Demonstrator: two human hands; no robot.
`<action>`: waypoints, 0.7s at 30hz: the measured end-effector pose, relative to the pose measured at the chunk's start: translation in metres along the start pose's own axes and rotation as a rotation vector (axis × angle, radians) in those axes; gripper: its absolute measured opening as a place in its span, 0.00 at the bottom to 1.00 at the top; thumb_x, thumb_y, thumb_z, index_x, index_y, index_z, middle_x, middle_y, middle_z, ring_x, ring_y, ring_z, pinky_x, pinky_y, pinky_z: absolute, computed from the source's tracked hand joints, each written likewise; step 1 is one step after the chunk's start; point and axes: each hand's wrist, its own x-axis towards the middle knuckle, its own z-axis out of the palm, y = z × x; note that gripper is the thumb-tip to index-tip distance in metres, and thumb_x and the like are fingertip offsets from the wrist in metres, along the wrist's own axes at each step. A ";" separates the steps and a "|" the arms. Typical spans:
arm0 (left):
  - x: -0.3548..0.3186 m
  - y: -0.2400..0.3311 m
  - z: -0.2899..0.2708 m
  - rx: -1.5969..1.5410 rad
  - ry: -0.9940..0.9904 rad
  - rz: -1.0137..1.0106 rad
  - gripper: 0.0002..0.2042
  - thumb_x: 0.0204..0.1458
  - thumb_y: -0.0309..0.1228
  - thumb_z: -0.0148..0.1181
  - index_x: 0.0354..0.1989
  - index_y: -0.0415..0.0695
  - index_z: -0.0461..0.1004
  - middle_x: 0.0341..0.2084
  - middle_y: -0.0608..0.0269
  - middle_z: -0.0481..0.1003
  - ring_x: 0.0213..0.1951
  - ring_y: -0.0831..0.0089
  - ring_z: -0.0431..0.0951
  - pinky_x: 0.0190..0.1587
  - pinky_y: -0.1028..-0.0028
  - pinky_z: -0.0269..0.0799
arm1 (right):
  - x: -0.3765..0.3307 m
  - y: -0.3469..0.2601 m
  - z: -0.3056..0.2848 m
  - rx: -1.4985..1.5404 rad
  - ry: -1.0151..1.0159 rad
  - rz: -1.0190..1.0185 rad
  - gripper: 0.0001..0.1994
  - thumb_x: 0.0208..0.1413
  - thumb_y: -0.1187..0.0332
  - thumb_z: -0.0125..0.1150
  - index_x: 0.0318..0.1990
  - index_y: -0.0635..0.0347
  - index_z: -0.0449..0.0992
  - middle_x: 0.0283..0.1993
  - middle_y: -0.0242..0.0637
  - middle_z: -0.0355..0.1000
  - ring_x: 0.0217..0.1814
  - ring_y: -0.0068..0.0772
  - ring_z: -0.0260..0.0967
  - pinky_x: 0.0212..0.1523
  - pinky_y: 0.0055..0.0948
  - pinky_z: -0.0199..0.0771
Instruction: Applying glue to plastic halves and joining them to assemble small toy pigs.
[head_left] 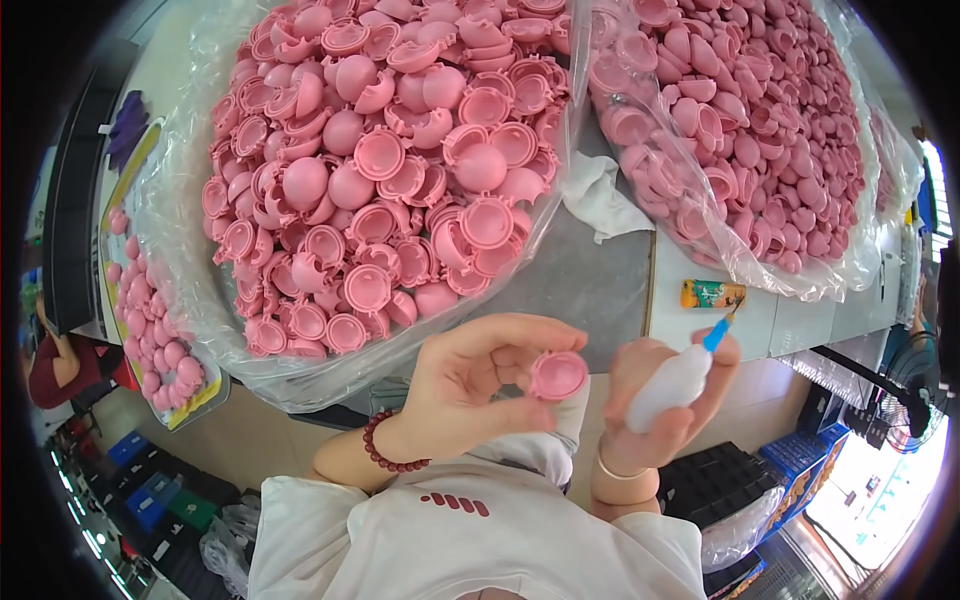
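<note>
My left hand (480, 375) holds a small pink plastic half-shell (558, 376) between thumb and fingers, its hollow side showing. In my right hand (650, 400) is a white squeeze bottle (672, 388) with a blue nozzle (716, 334) and a thin tip. The bottle leans up and to the right, its tip apart from the half-shell. Beyond my left hand lies a large clear plastic bag (300, 385) heaped with similar pink half-shells (378, 155).
A second clear bag (770, 285) of smaller-looking pink pieces (760, 130) lies at the far right. Between the bags is a white cloth (603, 200) on the grey table (600, 270). A yellow-orange and green cylinder (712, 293) lies near my right hand. At left, a tray (200, 400) holds round pink pieces.
</note>
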 end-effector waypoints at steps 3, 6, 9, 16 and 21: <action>0.002 0.008 0.004 -0.113 -0.025 -0.085 0.19 0.41 0.20 0.59 0.43 0.32 0.63 0.46 0.42 0.64 0.44 0.67 0.70 0.43 0.74 0.68 | 0.004 -0.001 -0.026 -0.118 0.008 -0.007 0.25 0.46 0.52 0.52 0.41 0.67 0.58 0.19 0.35 0.63 0.19 0.25 0.58 0.21 0.20 0.55; -0.001 0.006 0.002 0.141 -0.003 -0.027 0.20 0.41 0.19 0.59 0.45 0.32 0.62 0.46 0.41 0.64 0.45 0.64 0.69 0.46 0.71 0.67 | 0.017 0.005 -0.024 -0.161 0.021 -0.398 0.26 0.46 0.49 0.53 0.37 0.70 0.67 0.29 0.39 0.61 0.29 0.29 0.54 0.19 0.19 0.47; -0.003 0.001 -0.001 0.124 -0.007 0.061 0.20 0.41 0.17 0.58 0.45 0.31 0.61 0.45 0.41 0.65 0.47 0.63 0.69 0.48 0.70 0.66 | 0.021 -0.009 -0.032 0.044 -0.211 -0.436 0.29 0.45 0.46 0.52 0.38 0.70 0.68 0.25 0.36 0.59 0.24 0.27 0.52 0.18 0.20 0.46; -0.003 0.002 0.000 0.148 -0.019 0.053 0.20 0.40 0.17 0.58 0.44 0.31 0.61 0.44 0.41 0.66 0.47 0.60 0.68 0.48 0.68 0.67 | 0.014 -0.017 -0.019 -0.311 -0.176 -0.555 0.29 0.41 0.44 0.55 0.30 0.70 0.73 0.22 0.33 0.66 0.19 0.25 0.61 0.13 0.20 0.55; -0.001 0.002 0.000 0.138 -0.029 0.033 0.20 0.40 0.16 0.58 0.44 0.31 0.61 0.44 0.40 0.66 0.47 0.60 0.69 0.47 0.67 0.69 | 0.014 -0.010 -0.011 -0.369 -0.163 -0.597 0.32 0.46 0.41 0.45 0.33 0.70 0.71 0.19 0.32 0.62 0.15 0.24 0.56 0.11 0.20 0.49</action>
